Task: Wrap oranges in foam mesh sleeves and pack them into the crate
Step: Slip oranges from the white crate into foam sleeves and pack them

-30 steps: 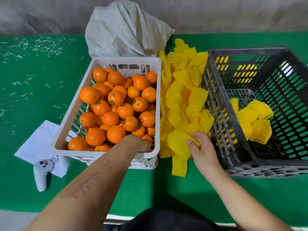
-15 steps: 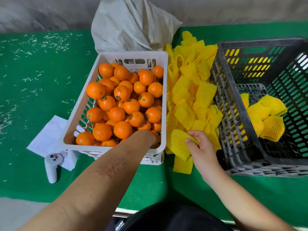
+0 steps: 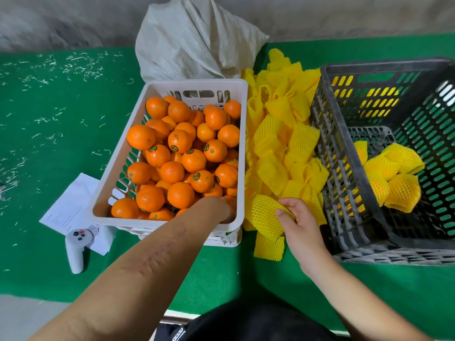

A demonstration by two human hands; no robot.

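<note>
— Barely anything had shifted in that last second, had it?

— Little. Across the three frames the left hand (image 3: 225, 209) stayed sunk in the near right corner of the white basket (image 3: 118, 168), down among the oranges (image 3: 181, 194) by its near wall. The fingers were hidden behind the wrist and the fruit, so whether they had closed on an orange could not be told.

— And the right hand (image 3: 299, 223)?

— It kept its thumb and fingers pinched on a yellow foam mesh sleeve (image 3: 264, 212) at the near end of the sleeve pile (image 3: 283, 143), just right of the basket. The sleeve had lifted and bunched only slightly; another lay flat just below it on the green mat (image 3: 61, 114).

— So what did that mean for the job?

— By the look of it, both hands were collecting at once, one for fruit and one for wrapping. No orange was in a sleeve yet this round.

— And the crate?

— The dark plastic crate (image 3: 344, 168) stood just right of the right hand, with a few wrapped oranges (image 3: 394, 178) on its floor and most of it unfilled. The basket, meanwhile, was heaped. The packing looked early.

— Anything else nearby?

— A white handheld controller (image 3: 76, 249) on a sheet of paper (image 3: 73, 203), left of the left forearm, and a pale woven sack (image 3: 197, 40) beyond the basket.
</note>
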